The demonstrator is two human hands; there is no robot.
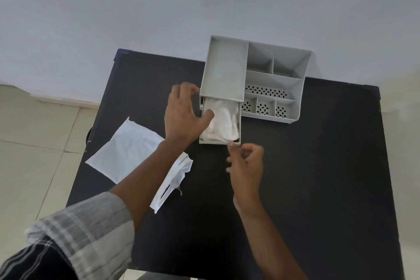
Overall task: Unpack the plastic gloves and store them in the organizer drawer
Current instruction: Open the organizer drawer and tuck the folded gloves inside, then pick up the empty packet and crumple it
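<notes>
A grey organizer stands at the far middle of the black table. Its drawer is pulled out toward me and holds a crumpled heap of white plastic gloves. My left hand rests spread at the drawer's left side, its thumb pressing on the gloves. Just in front of the drawer, my right hand hovers with loosely curled fingers, holding nothing, one fingertip near the drawer's front wall.
A flat white wrapper sheet lies on the table's left part, with a torn clear plastic package beside it under my left forearm. The organizer's open compartments show no contents. The wall rises right behind the table.
</notes>
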